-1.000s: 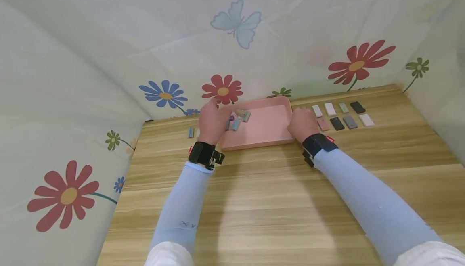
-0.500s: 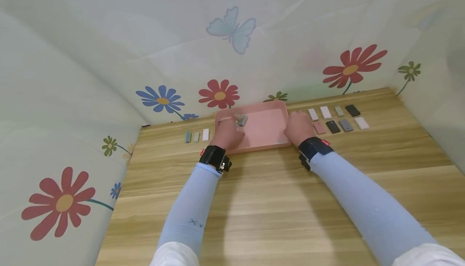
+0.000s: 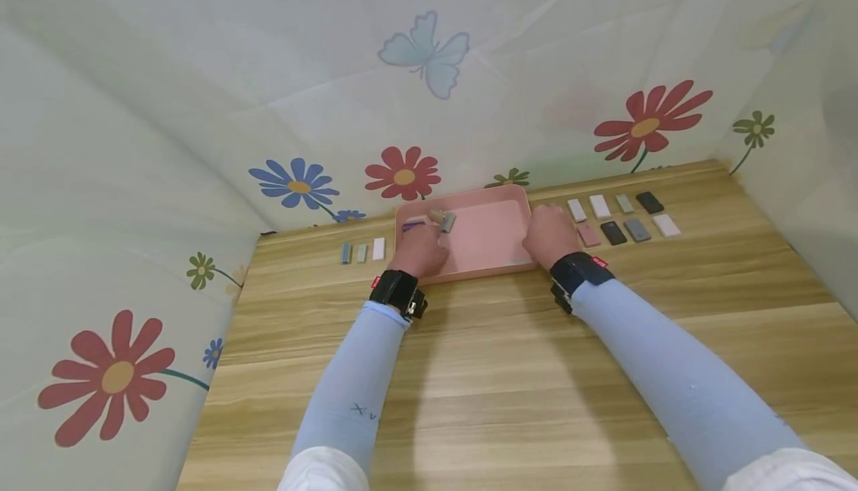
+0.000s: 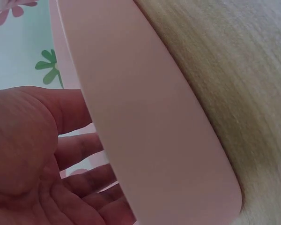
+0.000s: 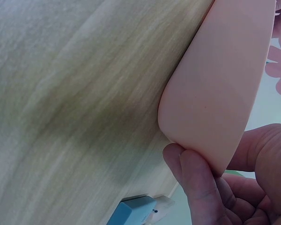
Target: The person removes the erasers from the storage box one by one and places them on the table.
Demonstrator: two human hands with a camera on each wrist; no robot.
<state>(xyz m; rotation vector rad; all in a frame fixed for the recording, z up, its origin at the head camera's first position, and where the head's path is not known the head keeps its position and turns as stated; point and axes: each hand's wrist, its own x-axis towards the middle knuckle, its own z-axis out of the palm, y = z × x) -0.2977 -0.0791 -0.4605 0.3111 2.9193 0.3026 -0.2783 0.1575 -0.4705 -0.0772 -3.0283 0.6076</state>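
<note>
A shallow pink tray (image 3: 492, 230) lies near the back of the wooden table. My left hand (image 3: 421, 250) reaches over its front wall at the left end. In the left wrist view its fingers (image 4: 79, 146) go behind the tray wall, so the fingertips, and anything between them, are hidden. Beyond that hand, a purple piece (image 3: 413, 225) and some small tan and grey-green pieces (image 3: 444, 220) lie in the tray. My right hand (image 3: 551, 236) grips the tray's right end; the right wrist view shows fingers outside the wall and the thumb on the inner side.
Left of the tray stand a blue piece (image 3: 345, 252), a pale green piece (image 3: 362, 253) and a white block (image 3: 379, 249) in a row. To its right lie two rows of small blocks, among them a pink block (image 3: 588, 235) and a black block (image 3: 649, 202). Behind is a flowered curtain (image 3: 509, 118).
My left hand has moved right and toward me, from the tray's left end to inside it, uncovering the row on the left. The right hand keeps hold of the tray; the view shifted slightly.
</note>
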